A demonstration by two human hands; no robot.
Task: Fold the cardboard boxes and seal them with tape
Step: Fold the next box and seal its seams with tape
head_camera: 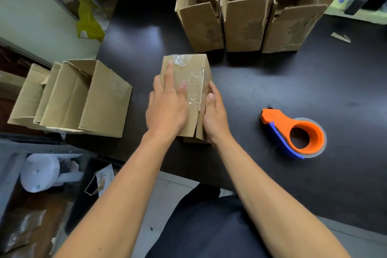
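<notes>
Taped box (188,73) between both hands — left fingers (169,77) flat on top, right fingers (210,97) gripping its side.

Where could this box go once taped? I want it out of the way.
Bare table lies between the held box, the three upright boxes and the tape dispenser; more beyond the dispenser. The left side is crowded by open boxes.

Dark desk (345,174) underfoot, a white round plastic part (40,173) down left, yellow bag (89,19) leaning against the far wall.
</notes>
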